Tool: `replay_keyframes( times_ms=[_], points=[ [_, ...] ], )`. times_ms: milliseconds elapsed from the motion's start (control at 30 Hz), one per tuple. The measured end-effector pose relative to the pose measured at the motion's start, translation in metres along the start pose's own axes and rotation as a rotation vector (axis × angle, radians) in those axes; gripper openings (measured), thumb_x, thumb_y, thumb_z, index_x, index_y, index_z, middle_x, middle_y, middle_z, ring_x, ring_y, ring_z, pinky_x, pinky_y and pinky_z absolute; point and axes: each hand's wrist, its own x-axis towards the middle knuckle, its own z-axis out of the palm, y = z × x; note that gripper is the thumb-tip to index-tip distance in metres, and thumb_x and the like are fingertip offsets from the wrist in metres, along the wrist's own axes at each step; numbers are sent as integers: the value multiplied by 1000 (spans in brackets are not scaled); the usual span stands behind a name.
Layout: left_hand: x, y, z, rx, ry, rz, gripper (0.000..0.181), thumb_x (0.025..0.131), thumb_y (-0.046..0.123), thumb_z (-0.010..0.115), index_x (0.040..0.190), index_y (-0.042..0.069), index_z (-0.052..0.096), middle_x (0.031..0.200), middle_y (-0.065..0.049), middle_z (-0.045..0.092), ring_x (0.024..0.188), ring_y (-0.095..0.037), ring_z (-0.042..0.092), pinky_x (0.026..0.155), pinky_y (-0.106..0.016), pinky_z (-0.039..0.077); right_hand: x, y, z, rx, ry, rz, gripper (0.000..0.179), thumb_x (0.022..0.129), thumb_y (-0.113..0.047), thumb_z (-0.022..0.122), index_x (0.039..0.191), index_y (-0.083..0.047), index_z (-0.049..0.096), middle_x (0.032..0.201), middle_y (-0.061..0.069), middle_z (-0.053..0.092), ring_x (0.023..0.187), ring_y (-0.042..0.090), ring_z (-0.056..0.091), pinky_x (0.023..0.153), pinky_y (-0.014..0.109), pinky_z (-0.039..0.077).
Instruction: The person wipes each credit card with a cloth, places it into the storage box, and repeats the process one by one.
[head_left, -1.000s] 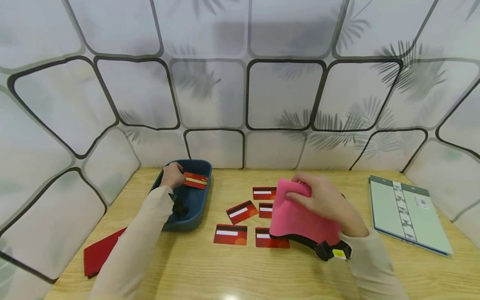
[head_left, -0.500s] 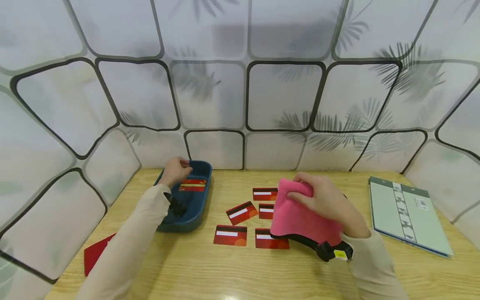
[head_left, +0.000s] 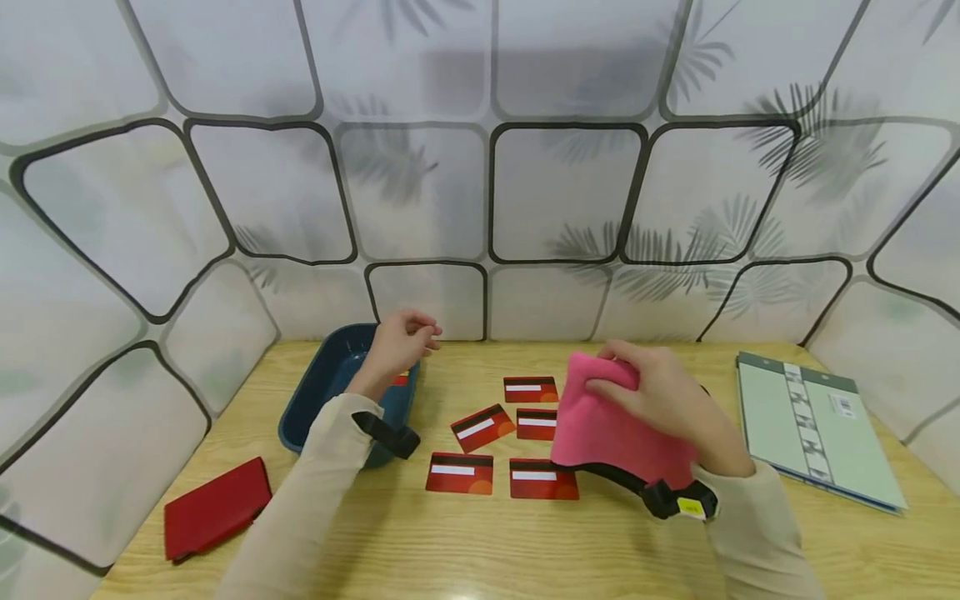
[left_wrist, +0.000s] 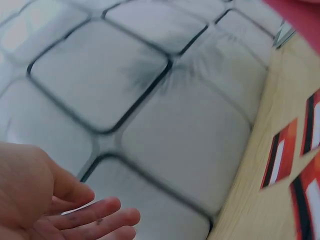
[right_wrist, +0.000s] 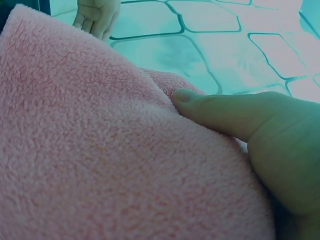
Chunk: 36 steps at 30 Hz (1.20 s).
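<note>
In the head view my right hand (head_left: 663, 396) holds a pink cloth (head_left: 611, 429) by its upper edge. The right wrist view shows the thumb (right_wrist: 215, 107) pressed into the fluffy fabric. My left hand (head_left: 397, 350) hovers over the right rim of a blue bin (head_left: 303, 408), fingers loosely bent with nothing between them. Part of a red card (head_left: 401, 380) shows inside the bin, mostly behind that hand. Several red cards with black stripes, one of them a tilted card (head_left: 482, 427), lie between the bin and the cloth. The cloth hangs close beside the nearest ones.
On the table's left lies a dark red flat case (head_left: 217, 510). A pale green folder (head_left: 817, 429) with a patterned strip is at the right. Behind the wooden tabletop (head_left: 450, 550) stands a patterned curtain-like backdrop (head_left: 420, 208).
My left hand has come up out of the bin and moved right, leaving the card inside. The right hand and cloth have shifted slightly right. More of the dark red case shows.
</note>
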Motion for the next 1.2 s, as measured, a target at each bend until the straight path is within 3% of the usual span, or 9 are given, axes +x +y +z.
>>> replay_keyframes(
  times_ms=[133,300,500,700,967,1200],
  points=[
    [-5,7,21,23,-23,75,20,97,10,54,114,0,61,108,-16,68,92,-26,68,78,-32,56,0,0,-2,14,1,11,20,82,-25,78,91,-20,61,69,-6,54,62,11,49,53,23,39],
    [-6,7,44,-19,-10,140,16,94,8,61,107,2,65,102,-17,69,86,-24,66,69,-25,50,0,-1,-6,22,-2,23,20,83,-27,77,91,-20,61,69,-6,54,62,10,49,52,23,39],
    [-1,-4,66,-17,-62,187,14,88,5,67,102,3,67,100,-12,71,86,-23,65,71,-27,53,0,2,-6,21,18,7,20,81,-24,78,91,-20,61,68,-6,54,61,10,49,51,22,39],
    [4,-23,84,-42,-162,192,25,86,-1,67,111,2,63,113,-18,67,96,-29,64,82,-36,55,-1,3,-8,18,6,21,20,82,-26,77,90,-20,60,68,-6,53,61,10,49,51,23,38],
    [14,-44,100,42,-246,211,36,83,-5,66,118,-5,58,121,-23,61,108,-38,58,90,-42,53,-1,4,-7,8,9,17,20,81,-24,78,88,-21,59,67,-7,52,60,11,49,51,22,39],
    [23,-53,106,214,-288,222,44,81,-1,72,122,-5,57,123,-20,61,110,-35,58,97,-42,49,0,5,-7,11,-9,27,19,83,-25,77,89,-21,60,68,-6,53,60,10,49,51,23,39]
  ],
)
